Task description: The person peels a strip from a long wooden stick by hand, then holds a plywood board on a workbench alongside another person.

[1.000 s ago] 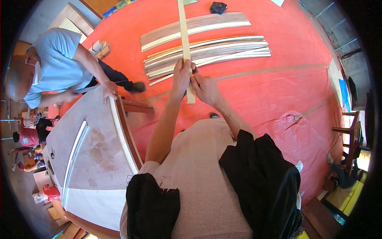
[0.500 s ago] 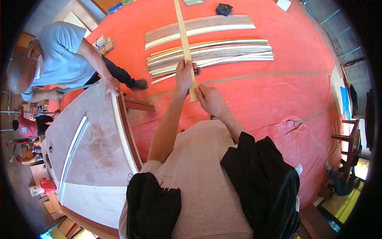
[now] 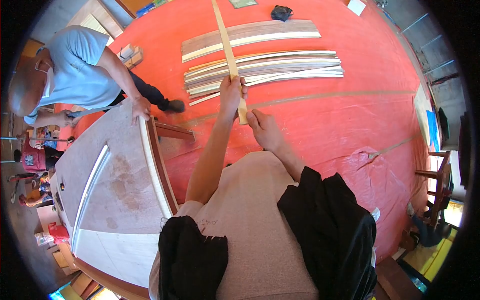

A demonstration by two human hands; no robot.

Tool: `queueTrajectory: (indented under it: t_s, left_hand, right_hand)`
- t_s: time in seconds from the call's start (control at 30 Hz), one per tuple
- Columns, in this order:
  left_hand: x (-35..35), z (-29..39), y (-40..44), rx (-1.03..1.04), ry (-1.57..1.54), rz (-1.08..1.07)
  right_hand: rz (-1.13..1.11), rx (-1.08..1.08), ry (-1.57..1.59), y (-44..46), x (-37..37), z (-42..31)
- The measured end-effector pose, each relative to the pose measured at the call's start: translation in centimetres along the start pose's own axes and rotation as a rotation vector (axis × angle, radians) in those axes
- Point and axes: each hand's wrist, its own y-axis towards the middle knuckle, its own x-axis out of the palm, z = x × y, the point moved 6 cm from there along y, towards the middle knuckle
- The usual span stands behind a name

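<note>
A long, narrow, pale wooden strip (image 3: 226, 47) points away from me, its near end between my hands. My left hand (image 3: 231, 96) is closed around it a short way above that end. Close beside the end, at its right edge, is my right hand (image 3: 265, 131) with its fingers curled in. What the right fingers pinch, if anything, is hidden. Below the far part of the strip, a bundle of thin strips (image 3: 280, 64) lies on the red floor sheet (image 3: 310, 120). Wider brown and white boards (image 3: 255, 37) lie just beyond them.
At my left stands a large table (image 3: 135, 215) with a curved white strip (image 3: 90, 190) on it. A co-worker (image 3: 82, 70) leans over its far edge, one hand on the corner. A black bag (image 3: 281, 13) lies at the back; a wooden frame (image 3: 440, 175) stands at the right.
The strip has shifted slightly, its far part swinging a little left. My right hand has moved slightly down and to the right. My left hand keeps its grip.
</note>
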Motion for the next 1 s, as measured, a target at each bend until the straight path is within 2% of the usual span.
queueTrajectory:
  t_s: [0.33, 0.43, 0.63, 0.87, 1.0]
  left_hand:
    - [-0.7, -1.8, 0.6, -0.015, 0.126, 0.099]
    - [-1.0, -2.3, 0.5, -0.001, 0.199, 0.129]
    - [-1.3, -2.4, 0.4, 0.085, 0.310, 0.179]
    - [-1.0, -1.8, -0.1, 0.143, 0.343, 0.168]
    - [-3.0, -2.8, 1.4, 0.272, 0.470, 0.221]
  right_hand:
    - [0.136, -0.227, -0.349, -1.5, -0.5, -0.6]
    - [0.104, -0.288, -0.368, -1.8, -0.8, -2.8]
    - [-0.040, -0.260, -0.571, -0.9, 1.2, -1.4]
    - [-0.101, -0.228, -0.296, -1.1, 1.4, 0.0]
    - [-0.124, -0.157, -0.171, -1.7, 0.8, -0.1]
